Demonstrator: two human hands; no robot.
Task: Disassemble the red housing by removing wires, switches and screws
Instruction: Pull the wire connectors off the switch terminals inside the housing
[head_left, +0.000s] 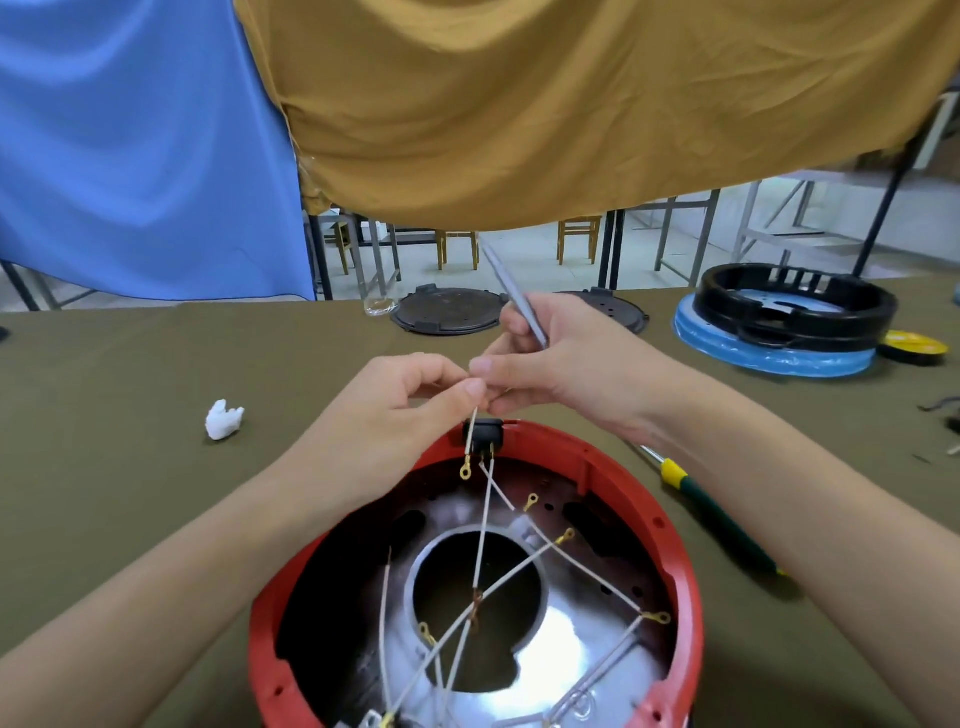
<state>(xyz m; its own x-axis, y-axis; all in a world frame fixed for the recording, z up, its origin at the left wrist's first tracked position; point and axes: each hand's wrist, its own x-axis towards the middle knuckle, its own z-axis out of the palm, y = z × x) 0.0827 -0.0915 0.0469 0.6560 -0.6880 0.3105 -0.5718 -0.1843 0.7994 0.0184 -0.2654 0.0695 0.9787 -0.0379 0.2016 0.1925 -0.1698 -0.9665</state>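
The round red housing (670, 525) lies open side up at the near edge of the table, with a shiny metal plate inside. Several white wires (483, 535) with brass ring terminals cross its interior. A black switch (484, 432) sits in the far rim. Just above that switch, my left hand (400, 400) pinches the top of one white wire whose ring terminal hangs below. My right hand (556, 364) meets it fingertip to fingertip on the same wire and also holds a thin grey tool (511, 291) that sticks up and away.
A green-handled screwdriver (722, 519) lies right of the housing. A white crumpled wad (223, 420) rests on the left. Two dark round lids (447, 312) sit at the far edge, and a black ring on a blue base (789, 317) stands far right.
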